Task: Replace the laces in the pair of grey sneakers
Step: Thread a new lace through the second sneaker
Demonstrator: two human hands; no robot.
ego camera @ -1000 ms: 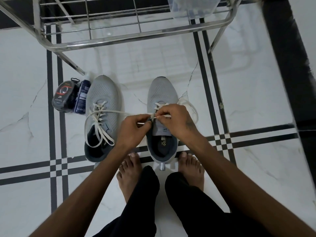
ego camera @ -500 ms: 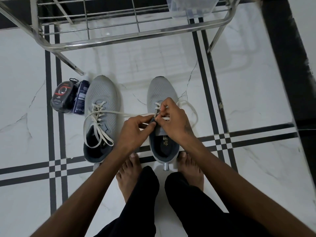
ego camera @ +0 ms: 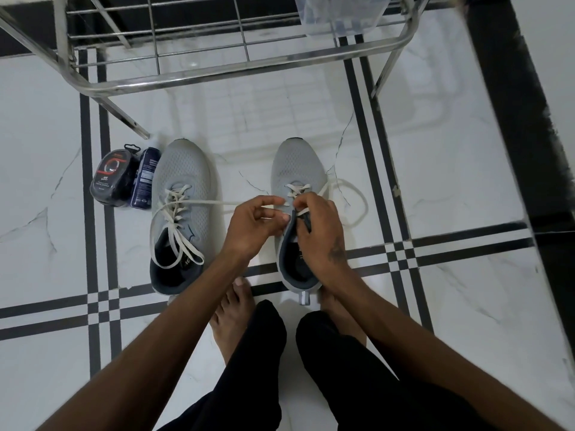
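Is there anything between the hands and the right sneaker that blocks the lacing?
Nothing visible blocks it. Both the left hand and the right hand are already at the right sneaker, holding its white lace beside the tongue.

You are standing in a home, most likely an entryway or utility corner. The floor (ego camera: 466,150) under you is glossy white marble-look tile crossed by thin black double stripes, with a broad black border along the right. Just ahead stands a stainless steel rack (ego camera: 217,76) of tubes and wire, the sort used for shoes or drying. Beside its leg lie two shoe-care packs (ego camera: 124,178) on the tile. Your feet (ego camera: 231,318) are bare, as is usual indoors at home.
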